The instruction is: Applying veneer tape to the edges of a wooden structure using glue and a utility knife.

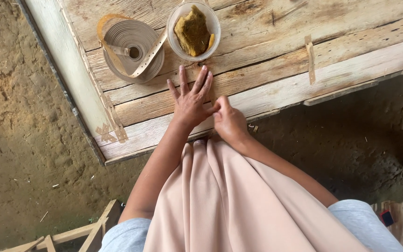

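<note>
The left hand (190, 100) lies flat and splayed on the plank table (276, 70), grasping nothing. The right hand (228, 120) pinches closed just beside it; whatever it holds is hidden. The strip roll (134, 49) and bowl (193, 31) lie beyond the fingertips, nearer the left hand.

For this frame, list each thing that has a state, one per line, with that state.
left hand: flat on the table, fingers spread, holding nothing
right hand: curled, fingertips touching the left hand
tape roll: lying flat, loose end unwound
plastic bowl: upright, uncovered, holds a brown-yellow lump
wooden table: weathered, cracked boards
</note>
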